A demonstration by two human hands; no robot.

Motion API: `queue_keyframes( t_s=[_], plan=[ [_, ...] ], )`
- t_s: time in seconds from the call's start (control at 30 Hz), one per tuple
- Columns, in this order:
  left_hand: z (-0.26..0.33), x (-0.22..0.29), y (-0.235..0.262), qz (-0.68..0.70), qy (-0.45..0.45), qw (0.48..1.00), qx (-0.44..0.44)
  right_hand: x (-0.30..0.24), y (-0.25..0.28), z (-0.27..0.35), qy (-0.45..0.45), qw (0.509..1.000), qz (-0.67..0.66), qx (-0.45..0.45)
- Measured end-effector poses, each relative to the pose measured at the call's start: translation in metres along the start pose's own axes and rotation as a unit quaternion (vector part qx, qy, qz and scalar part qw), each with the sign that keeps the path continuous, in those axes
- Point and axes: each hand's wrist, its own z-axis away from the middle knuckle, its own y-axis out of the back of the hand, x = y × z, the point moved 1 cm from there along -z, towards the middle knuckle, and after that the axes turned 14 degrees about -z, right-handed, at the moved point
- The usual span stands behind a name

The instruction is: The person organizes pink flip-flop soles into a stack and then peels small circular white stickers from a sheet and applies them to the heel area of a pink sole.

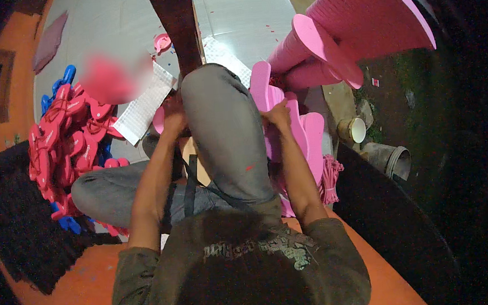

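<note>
My left hand is beside the inner side of my raised, grey-trousered knee, closed on a pink flip-flop sole whose rounded end juts out to its left. Shadow and the knee hide most of those fingers. On the knee's other side my right hand is closed at the edge of the upright pink soles, its fingertips partly out of sight. Between my legs a pale wooden piece shows, with a dark strap across it.
Red-pink flip-flops lie heaped at the left, with blue ones among them. White textured sheets lie on the pale floor. A dark wooden post rises ahead. Long stacks of pink soles, a bundle of pink straps and buckets are at the right.
</note>
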Motion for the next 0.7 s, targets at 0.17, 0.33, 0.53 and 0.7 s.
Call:
queue_keyframes(
  t_s=[0.17,0.33,0.53,0.7],
  plan=[
    [0.005,-0.003,0.006,0.018,-0.023,1.000,0.003,-0.005,-0.004,0.008,0.029,1.000,0.000,0.001],
    [0.005,-0.003,0.021,0.033,-0.006,0.999,-0.013,0.003,-0.006,0.002,0.068,0.995,-0.055,-0.045],
    [-0.021,0.006,0.152,0.195,0.158,0.966,0.067,-0.075,0.144,0.113,0.194,0.915,-0.348,-0.058],
    [0.018,0.055,0.269,0.796,0.123,0.588,0.068,-0.140,0.170,0.190,0.468,0.871,-0.003,0.153]
  ],
)
